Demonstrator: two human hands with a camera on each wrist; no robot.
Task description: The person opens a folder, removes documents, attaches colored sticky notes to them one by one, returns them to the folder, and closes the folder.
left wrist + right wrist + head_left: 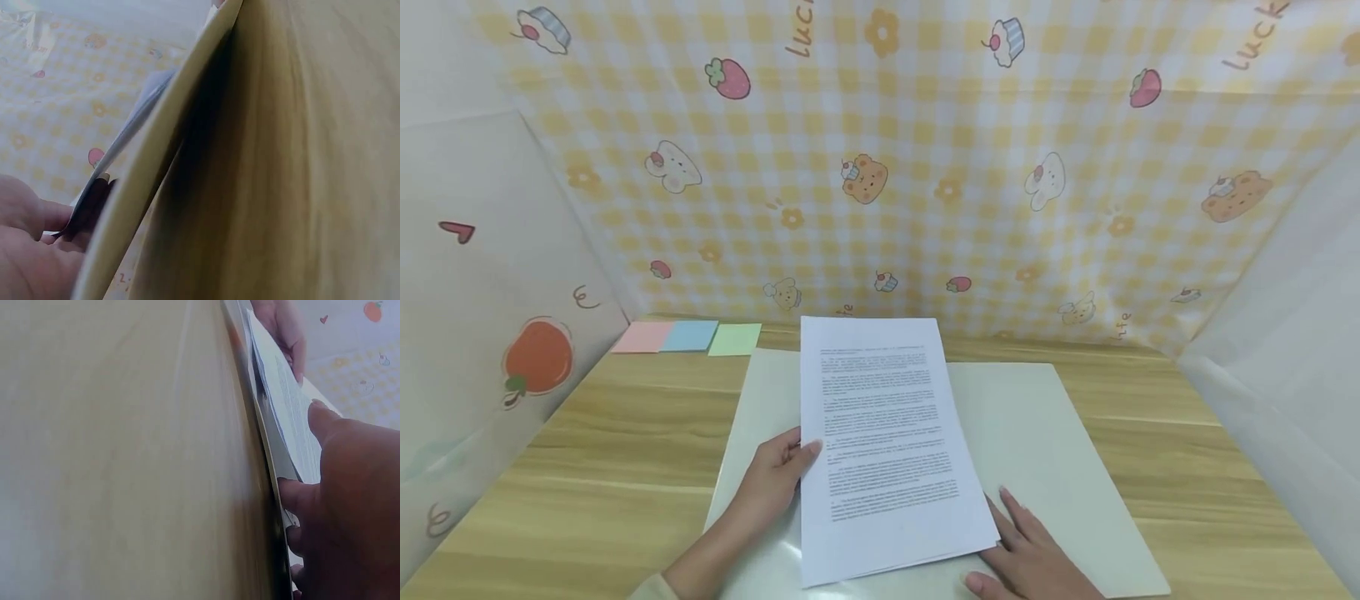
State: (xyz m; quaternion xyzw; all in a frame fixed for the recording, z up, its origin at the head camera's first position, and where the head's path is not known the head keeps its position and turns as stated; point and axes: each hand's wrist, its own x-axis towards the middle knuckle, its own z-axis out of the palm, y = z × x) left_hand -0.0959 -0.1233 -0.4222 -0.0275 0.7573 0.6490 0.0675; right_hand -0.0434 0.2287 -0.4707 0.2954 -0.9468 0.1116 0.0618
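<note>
A stack of printed paper sheets (880, 433) stands out in front of me, a little tilted, above a pale white board (1030, 442). My left hand (771, 475) pinches the stack's left edge, thumb on the printed face and fingers behind. In the left wrist view the same hand (31, 250) shows beside the sheets' edge. My right hand (1030, 554) lies low at the stack's bottom right corner, fingers extended over the board and thumb apart. The right wrist view shows this right hand (350, 487) close beside the lower end of the sheets (284, 400).
Pink (640, 337), blue (690, 335) and green (734, 339) sticky-note pads lie at the back left of the wood-grain table (587, 475). A yellow checked cloth (925, 133) hangs behind the table, with pale side sheets at left and right.
</note>
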